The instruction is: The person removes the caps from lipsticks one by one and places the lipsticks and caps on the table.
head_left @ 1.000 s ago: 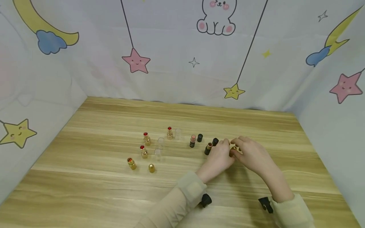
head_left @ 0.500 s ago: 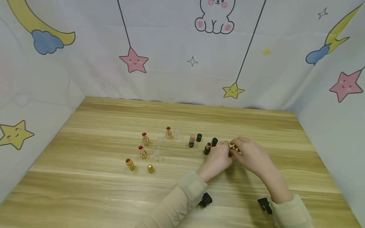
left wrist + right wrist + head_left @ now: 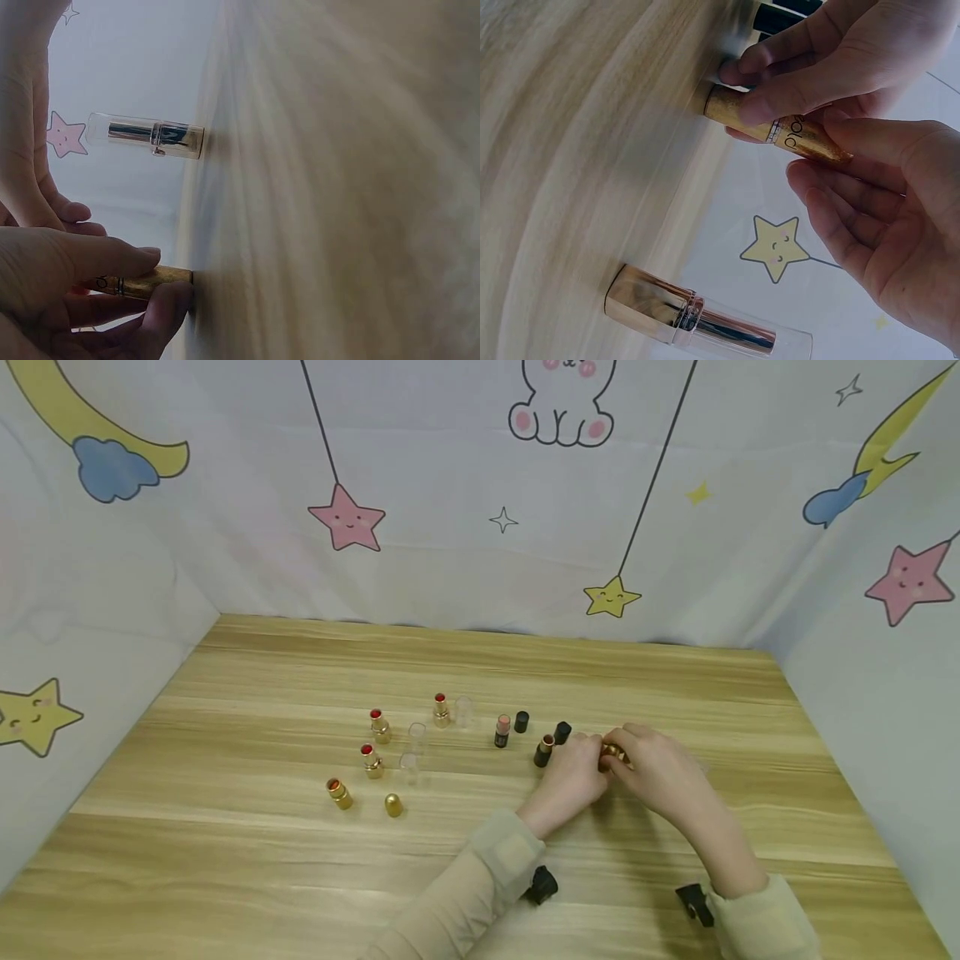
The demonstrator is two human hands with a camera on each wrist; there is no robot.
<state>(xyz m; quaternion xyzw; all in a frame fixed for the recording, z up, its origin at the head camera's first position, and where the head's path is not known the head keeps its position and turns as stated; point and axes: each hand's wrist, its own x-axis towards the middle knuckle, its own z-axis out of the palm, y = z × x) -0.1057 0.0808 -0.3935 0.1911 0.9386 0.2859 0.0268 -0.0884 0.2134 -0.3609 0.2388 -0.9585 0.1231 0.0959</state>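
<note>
In the head view my left hand (image 3: 572, 772) and right hand (image 3: 654, 768) meet over a small gold lipstick (image 3: 612, 753), mostly hidden by fingers. The right wrist view shows the gold lipstick (image 3: 810, 140) with its cap on, standing on the table. My left hand (image 3: 840, 67) grips its lower part between thumb and fingers. Around the cap end, my right hand (image 3: 900, 210) holds thumb and fingertips against it. Close by, a rose-gold lipstick with a clear cap (image 3: 652, 304) stands upright. From the left wrist, the gold base (image 3: 154, 283) shows between my left thumb and finger.
Left of my hands stand an uncapped dark lipstick (image 3: 543, 752), a black cap (image 3: 562, 732), a pink lipstick (image 3: 502, 731) and another black cap (image 3: 521, 721). Farther left are several red lipsticks (image 3: 372, 762), clear caps (image 3: 408, 768), an orange-red lipstick (image 3: 340, 794) and a gold cap (image 3: 393, 805).
Both hands keep nearly the same hold on the gold lipstick, with only slight finger movement. The head view has shifted a little; the other lipsticks and caps stay in place.
</note>
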